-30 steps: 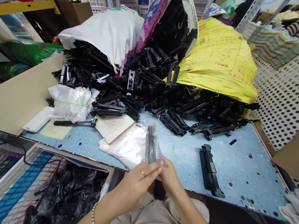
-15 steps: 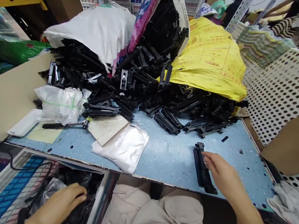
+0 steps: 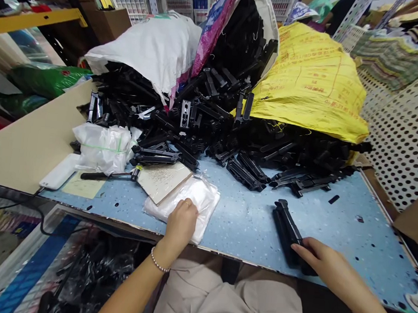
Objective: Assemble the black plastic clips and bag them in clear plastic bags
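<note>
A long black plastic part point(image 3: 285, 228) lies alone on the blue table top point(image 3: 247, 220) at the right front. My right hand point(image 3: 319, 260) is closed round its near end. My left hand point(image 3: 181, 222), with a ring and a bead bracelet, rests with bent fingers on a stack of clear plastic bags point(image 3: 199, 195) near the table's front edge, pinching the top bag. A big heap of the same black parts point(image 3: 212, 122) spills from sacks across the back of the table.
A white sack point(image 3: 149, 45) and a yellow sack point(image 3: 310, 82) lie on the heap. A bundle of bags point(image 3: 101, 145), a small hammer point(image 3: 112, 174) and a tile point(image 3: 164, 179) sit at the left. A bin with black bagged parts point(image 3: 83, 283) stands below the left front edge. Perforated white panels point(image 3: 409, 132) stand to the right.
A second ago both hands held a bagged part. My left hand then dropped to the bin and has come up onto the bag stack. My right hand reached the lone black part and closed on it.
</note>
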`<act>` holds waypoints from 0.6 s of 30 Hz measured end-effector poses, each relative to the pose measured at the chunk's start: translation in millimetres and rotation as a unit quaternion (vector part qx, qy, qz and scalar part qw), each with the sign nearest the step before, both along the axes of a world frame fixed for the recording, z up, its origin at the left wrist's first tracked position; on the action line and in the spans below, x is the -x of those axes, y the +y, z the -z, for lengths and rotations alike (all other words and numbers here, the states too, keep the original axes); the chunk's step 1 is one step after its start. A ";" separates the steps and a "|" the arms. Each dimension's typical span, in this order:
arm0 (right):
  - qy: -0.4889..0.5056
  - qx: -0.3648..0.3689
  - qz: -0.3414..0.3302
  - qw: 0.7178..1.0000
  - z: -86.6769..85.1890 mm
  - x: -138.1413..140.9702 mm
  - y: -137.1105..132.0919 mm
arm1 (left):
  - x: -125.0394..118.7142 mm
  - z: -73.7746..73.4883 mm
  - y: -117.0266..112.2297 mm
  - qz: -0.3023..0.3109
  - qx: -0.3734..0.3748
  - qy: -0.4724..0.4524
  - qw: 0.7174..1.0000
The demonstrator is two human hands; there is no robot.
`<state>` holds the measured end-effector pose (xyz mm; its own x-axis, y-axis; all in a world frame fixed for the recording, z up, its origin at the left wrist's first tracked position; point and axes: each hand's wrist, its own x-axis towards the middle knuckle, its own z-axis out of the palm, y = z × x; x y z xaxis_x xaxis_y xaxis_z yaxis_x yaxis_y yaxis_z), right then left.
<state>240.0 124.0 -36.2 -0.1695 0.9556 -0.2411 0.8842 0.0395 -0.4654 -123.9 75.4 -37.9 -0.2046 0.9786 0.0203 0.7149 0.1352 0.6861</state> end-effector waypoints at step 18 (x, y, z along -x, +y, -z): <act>0.568 0.391 0.072 0.720 -8.3 145.2 -16.6 | 13.9 0.1 -9.8 0.017 0.037 0.018 0.999</act>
<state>94.7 107.3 -27.9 -0.5953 0.6302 -0.4984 -0.1170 -0.6817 -0.7223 -137.8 65.6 -38.0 -0.1725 0.9840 -0.0458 0.7442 0.1606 0.6484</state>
